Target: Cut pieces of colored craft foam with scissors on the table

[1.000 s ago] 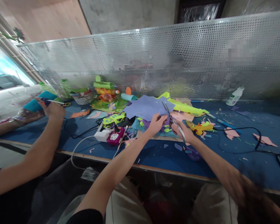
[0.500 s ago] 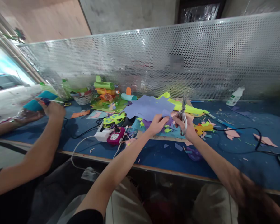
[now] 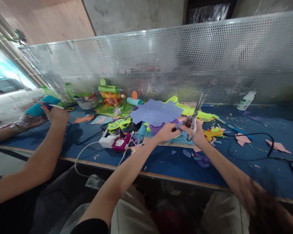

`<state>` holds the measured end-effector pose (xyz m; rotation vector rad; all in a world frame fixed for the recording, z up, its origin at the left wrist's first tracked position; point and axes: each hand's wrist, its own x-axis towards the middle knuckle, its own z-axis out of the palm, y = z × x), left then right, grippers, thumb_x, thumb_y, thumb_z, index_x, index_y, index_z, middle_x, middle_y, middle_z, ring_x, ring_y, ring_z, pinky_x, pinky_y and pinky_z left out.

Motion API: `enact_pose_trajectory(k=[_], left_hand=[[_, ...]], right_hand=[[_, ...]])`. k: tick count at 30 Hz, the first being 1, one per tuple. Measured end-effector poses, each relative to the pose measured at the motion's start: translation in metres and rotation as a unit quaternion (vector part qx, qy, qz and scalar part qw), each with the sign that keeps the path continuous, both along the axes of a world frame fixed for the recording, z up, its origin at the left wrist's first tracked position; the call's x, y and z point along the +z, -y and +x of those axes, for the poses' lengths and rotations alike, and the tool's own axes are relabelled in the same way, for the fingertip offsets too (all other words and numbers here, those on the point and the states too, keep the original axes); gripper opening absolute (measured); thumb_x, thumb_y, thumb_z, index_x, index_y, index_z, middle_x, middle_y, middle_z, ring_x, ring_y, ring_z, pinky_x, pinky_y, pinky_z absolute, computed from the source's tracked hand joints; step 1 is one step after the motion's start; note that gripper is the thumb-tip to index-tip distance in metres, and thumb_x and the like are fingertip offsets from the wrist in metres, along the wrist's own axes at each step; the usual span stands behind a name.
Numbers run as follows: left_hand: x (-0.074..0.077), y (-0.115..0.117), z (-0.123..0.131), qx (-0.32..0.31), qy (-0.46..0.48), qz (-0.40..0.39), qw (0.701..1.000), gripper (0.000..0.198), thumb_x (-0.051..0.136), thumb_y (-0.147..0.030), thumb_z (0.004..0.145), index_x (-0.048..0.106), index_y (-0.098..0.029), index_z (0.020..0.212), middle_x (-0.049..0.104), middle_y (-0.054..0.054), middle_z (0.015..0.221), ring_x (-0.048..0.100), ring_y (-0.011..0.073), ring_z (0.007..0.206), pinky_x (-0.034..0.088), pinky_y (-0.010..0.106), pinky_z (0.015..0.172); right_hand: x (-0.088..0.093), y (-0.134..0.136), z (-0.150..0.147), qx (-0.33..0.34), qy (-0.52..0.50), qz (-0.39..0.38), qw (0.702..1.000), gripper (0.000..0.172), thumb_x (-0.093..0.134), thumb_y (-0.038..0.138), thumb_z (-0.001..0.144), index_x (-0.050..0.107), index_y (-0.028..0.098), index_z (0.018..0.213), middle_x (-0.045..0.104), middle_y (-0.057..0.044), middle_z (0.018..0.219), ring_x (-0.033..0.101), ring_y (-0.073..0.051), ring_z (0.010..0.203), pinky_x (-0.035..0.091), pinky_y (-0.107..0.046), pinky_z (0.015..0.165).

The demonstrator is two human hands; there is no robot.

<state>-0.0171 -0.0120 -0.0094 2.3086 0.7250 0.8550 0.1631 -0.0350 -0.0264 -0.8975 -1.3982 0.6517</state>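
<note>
My right hand (image 3: 194,132) grips grey scissors (image 3: 194,113) by the handles, blades tilted up and to the right. My left hand (image 3: 166,132) is closed in a pinch on a small purple foam piece (image 3: 179,125), right beside the scissor handles. Both hands hover over a pile of coloured foam scraps on the blue table (image 3: 234,162). A large purple foam sheet (image 3: 155,112) lies just behind my left hand.
A yellow glue gun (image 3: 211,133) with a black cable (image 3: 266,143) lies right of my hands. A white power strip with a pink plug (image 3: 113,142) sits to the left. Another person's hand (image 3: 56,113) works at far left. A white bottle (image 3: 245,100) stands by the perforated metal screen (image 3: 210,58).
The scissors swung from pointing left over the purple sheet to pointing up and right. My left hand dropped slightly toward the right hand, now pinching a small purple piece.
</note>
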Motion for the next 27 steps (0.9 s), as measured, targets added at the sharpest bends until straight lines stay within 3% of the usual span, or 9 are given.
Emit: enact_pose_trajectory(k=[4,11,19,23,27], left_hand=[[0.000,0.001,0.000,0.001,0.006,0.009,1.000,0.038,0.047,-0.041,0.098,0.052,-0.017,0.068,0.042,-0.003,0.061,0.038,0.0106,0.059,0.029,0.025,0.057],[0.003,0.002,0.000,0.054,0.047,0.101,0.992,0.041,0.039,-0.044,0.107,0.063,-0.017,0.088,0.057,0.000,0.068,0.050,0.0127,0.060,0.034,0.027,0.061],[0.005,0.000,-0.002,0.086,-0.009,0.168,0.982,0.039,0.041,-0.043,0.107,0.070,-0.017,0.103,0.070,0.005,0.083,0.058,0.0148,0.070,0.039,0.026,0.066],[0.006,0.002,-0.002,0.083,-0.017,0.117,0.990,0.038,0.041,-0.044,0.107,0.069,-0.019,0.107,0.071,0.003,0.080,0.061,0.0139,0.066,0.042,0.025,0.065],[0.008,0.006,-0.001,0.087,0.042,0.041,0.994,0.036,0.045,-0.048,0.105,0.067,-0.019,0.107,0.067,-0.001,0.072,0.056,0.0117,0.057,0.041,0.024,0.060]], right_hand=[[0.000,0.000,0.001,-0.006,-0.006,0.001,1.000,0.027,0.081,0.034,0.072,0.057,0.024,0.081,0.051,0.007,0.065,0.049,-0.011,0.057,0.043,-0.028,0.057],[0.006,0.001,-0.001,0.026,-0.079,-0.006,0.996,0.031,0.080,0.034,0.072,0.051,0.024,0.077,0.056,0.004,0.074,0.054,-0.013,0.063,0.048,-0.030,0.064],[0.008,0.003,-0.002,0.023,-0.113,0.003,0.993,0.029,0.081,0.033,0.072,0.055,0.024,0.081,0.062,0.001,0.079,0.065,-0.018,0.077,0.052,-0.033,0.072],[0.008,0.002,-0.001,0.011,-0.112,0.002,0.994,0.028,0.081,0.033,0.071,0.056,0.024,0.080,0.064,0.001,0.077,0.067,-0.018,0.075,0.053,-0.034,0.074],[0.010,0.003,0.000,0.015,-0.100,0.012,0.995,0.029,0.082,0.031,0.070,0.055,0.024,0.077,0.062,0.002,0.075,0.065,-0.018,0.075,0.051,-0.033,0.072]])
